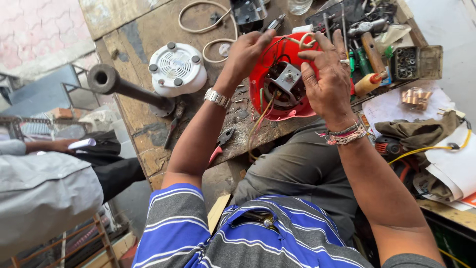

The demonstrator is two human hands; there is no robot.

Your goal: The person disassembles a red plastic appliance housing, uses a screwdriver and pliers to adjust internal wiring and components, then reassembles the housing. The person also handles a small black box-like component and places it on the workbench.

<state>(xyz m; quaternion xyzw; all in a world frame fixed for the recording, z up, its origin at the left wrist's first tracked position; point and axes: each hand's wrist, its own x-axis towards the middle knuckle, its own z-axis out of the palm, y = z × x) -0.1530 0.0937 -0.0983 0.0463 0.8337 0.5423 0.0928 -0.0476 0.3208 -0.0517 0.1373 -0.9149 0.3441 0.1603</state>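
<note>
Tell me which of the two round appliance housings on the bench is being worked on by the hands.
The red housing, open with motor and wires exposed, has both hands on it; the white vented housing sits untouched to its left.

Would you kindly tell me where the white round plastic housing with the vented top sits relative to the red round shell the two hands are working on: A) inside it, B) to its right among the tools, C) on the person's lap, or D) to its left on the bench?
D: the white round plastic housing stands on the worn wooden bench, left of the red round shell and apart from it.
</note>
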